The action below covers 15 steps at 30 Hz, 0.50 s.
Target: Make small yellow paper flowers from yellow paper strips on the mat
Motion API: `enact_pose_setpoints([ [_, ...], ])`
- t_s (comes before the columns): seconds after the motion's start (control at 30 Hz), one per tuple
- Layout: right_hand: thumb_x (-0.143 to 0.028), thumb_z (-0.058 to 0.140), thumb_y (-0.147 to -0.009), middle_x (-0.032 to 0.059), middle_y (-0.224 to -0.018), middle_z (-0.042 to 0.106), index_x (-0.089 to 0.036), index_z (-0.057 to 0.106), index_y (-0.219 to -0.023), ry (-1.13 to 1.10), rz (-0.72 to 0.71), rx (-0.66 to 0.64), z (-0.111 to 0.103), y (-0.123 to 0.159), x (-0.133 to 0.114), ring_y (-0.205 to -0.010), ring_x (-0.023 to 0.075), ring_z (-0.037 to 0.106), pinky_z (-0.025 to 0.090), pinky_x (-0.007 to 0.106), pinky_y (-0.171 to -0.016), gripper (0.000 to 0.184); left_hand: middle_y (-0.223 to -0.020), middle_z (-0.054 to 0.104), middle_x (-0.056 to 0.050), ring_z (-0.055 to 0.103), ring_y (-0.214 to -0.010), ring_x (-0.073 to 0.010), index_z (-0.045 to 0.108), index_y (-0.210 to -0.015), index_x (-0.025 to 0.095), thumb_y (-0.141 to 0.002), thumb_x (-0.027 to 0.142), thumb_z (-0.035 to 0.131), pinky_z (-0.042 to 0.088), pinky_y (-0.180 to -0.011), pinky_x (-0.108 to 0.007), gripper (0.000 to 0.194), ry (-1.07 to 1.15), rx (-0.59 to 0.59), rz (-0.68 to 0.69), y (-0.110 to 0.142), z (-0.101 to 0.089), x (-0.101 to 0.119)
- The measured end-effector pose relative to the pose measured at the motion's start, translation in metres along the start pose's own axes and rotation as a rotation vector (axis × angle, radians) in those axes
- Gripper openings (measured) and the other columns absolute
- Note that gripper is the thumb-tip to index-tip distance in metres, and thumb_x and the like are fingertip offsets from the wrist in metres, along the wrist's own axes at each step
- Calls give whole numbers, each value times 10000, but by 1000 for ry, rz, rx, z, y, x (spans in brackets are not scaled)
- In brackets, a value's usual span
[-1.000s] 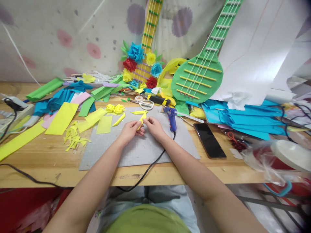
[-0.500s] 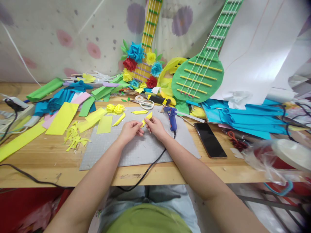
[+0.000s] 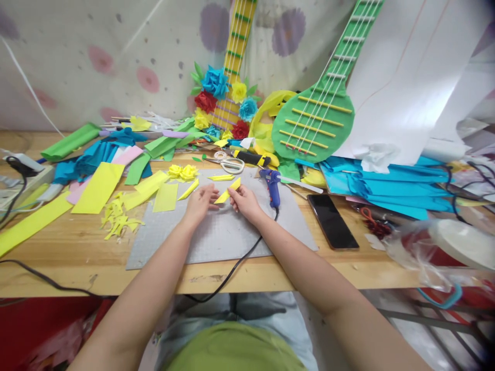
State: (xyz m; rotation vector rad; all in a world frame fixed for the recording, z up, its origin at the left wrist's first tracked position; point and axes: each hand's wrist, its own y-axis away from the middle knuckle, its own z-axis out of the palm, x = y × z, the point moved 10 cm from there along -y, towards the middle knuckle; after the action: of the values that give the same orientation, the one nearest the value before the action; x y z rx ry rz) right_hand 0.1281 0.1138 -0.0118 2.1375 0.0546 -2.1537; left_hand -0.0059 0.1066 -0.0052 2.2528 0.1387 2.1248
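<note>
Between the thumb and fingers of my right hand [image 3: 243, 200] is a narrow folded strip of yellow crepe paper [image 3: 223, 196], slanting down toward the left. My left hand [image 3: 201, 202] is just left of the strip, fingers apart and holding nothing. Both hands are over a grey cutting mat [image 3: 216, 242]. Beyond them lie another folded yellow strip [image 3: 221, 178] and, to the left, a second one [image 3: 188, 189]. A flat yellow paper piece [image 3: 165, 198] rests on the mat's left edge, with yellow paper flowers [image 3: 181, 172] behind it.
A blue glue gun [image 3: 273, 188] lies right of my hands, its black cord crossing the mat. Scissors [image 3: 232, 165], a phone [image 3: 333, 221] and yellow scraps [image 3: 119, 216] surround the mat. A green paper guitar shape [image 3: 315, 126] leans at the back, near blue crepe paper [image 3: 386, 185].
My left hand has let go of the yellow strip and moved a little left, its fingers opening. The strip stays in my right hand, showing more of its length.
</note>
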Motion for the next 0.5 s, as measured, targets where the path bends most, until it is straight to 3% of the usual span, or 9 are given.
enact_pose_setpoints([
  [0.1, -444, 553, -759, -83, -480, 486, -186, 439, -686, 6, -10, -29, 1, -1, 1, -341, 36, 404, 318, 164, -338, 291, -669, 642, -20, 614, -594, -127, 567, -766, 144, -579, 483, 704, 499, -524, -234, 410, -10, -143, 35, 3, 20, -2],
  [0.2, -506, 543, -740, -75, -501, 501, -187, 454, -704, -22, -61, 2, -7, -4, -2, -366, 39, 426, 340, 163, -351, 333, -643, 629, -9, 579, -518, -98, 544, -746, 144, -559, 442, 727, 489, -519, -236, 397, 24, -173, -4, 4, 25, -10],
  [0.37, -514, 581, -693, -81, -508, 504, -200, 448, -714, -66, -96, 82, -22, -7, -6, -371, 37, 427, 344, 158, -360, 342, -633, 584, 19, 520, -490, -84, 589, -851, 164, -685, 414, 617, 454, -519, -228, 301, -166, -227, 83, 6, 28, -3],
  [0.5, -516, 575, -695, -81, -516, 514, -199, 444, -721, -78, -103, 70, -20, -6, -8, -389, 39, 447, 376, 162, -388, 344, -556, 525, 27, 478, -506, -100, 607, -779, 179, -777, 393, 502, 378, -510, -215, 239, -384, -242, 207, 12, 34, 12],
])
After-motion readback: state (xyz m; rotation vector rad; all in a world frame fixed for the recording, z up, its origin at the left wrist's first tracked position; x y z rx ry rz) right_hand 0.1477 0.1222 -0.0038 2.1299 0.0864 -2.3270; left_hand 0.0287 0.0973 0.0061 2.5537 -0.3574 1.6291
